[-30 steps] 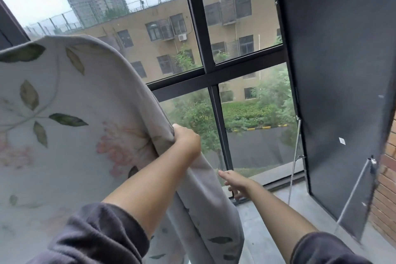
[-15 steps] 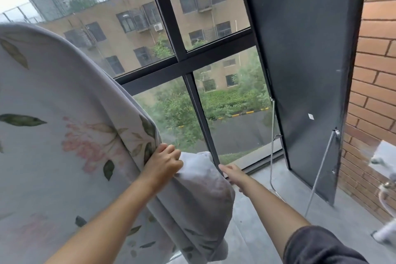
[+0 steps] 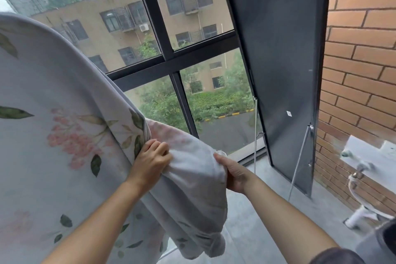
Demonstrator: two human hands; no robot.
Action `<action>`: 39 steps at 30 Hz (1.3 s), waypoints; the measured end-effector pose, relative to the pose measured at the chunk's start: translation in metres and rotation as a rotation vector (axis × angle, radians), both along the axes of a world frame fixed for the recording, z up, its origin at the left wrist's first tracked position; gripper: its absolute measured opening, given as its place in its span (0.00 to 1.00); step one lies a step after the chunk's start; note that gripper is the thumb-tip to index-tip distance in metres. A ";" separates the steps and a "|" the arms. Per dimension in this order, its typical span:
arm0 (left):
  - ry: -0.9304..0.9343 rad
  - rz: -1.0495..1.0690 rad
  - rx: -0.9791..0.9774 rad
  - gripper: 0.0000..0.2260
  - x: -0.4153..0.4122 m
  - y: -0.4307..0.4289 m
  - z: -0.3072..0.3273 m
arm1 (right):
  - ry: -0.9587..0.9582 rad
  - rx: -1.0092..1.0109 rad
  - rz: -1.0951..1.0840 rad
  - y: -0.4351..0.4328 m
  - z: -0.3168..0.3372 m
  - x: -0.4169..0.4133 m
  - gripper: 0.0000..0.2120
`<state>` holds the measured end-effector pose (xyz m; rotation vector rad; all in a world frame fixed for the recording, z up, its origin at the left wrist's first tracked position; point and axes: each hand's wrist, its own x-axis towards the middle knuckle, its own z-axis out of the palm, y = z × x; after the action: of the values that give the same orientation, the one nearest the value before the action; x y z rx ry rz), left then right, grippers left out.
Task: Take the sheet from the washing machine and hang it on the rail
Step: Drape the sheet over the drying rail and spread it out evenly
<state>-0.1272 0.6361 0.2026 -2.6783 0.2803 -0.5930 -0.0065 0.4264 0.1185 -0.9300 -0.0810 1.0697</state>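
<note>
The sheet (image 3: 53, 126), pale with printed leaves and pink flowers, fills the left of the view. It is draped high in a curve over some support, and from there it falls past the lower edge. The rail itself is not seen; it is judged to lie under the cloth at the top of that curve. Behind the sheet a window (image 3: 171, 64) with dark bars is seen, and to its right a dark board (image 3: 278, 49) is leaned near a brick wall (image 3: 360, 60).

The sheet's right end is bunched and held between the two hands. It is gripped by the left hand (image 3: 151, 164) at a fold, with the fingers (image 3: 157, 146) curled over the cloth. Its loose corner is pinched by the right hand (image 3: 234, 174), thumb on top; the other fingers are hidden beneath the fabric.

The removal from the washing machine is judged done, and the hanging mostly done. What seems left is for the bunched end to be drawn out rightward, smoothed flat and released.
</note>
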 end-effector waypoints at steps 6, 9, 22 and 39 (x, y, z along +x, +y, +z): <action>0.019 -0.052 -0.016 0.13 0.011 -0.014 0.018 | -0.215 0.006 -0.328 -0.039 0.046 0.025 0.18; -0.145 0.003 -0.023 0.20 0.040 -0.021 0.062 | -0.258 0.054 -0.366 -0.068 0.087 0.039 0.13; -0.230 -0.038 -0.104 0.06 0.097 -0.067 0.224 | -0.448 -0.165 -0.385 -0.133 0.217 0.065 0.18; 0.041 0.149 -0.159 0.06 0.132 -0.084 0.243 | -0.604 -0.018 -0.273 -0.137 0.259 0.169 0.08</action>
<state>0.0048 0.5523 0.4451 -2.8355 0.0450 -0.5350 0.1627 0.2894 0.3774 -1.2178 -0.4308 0.5133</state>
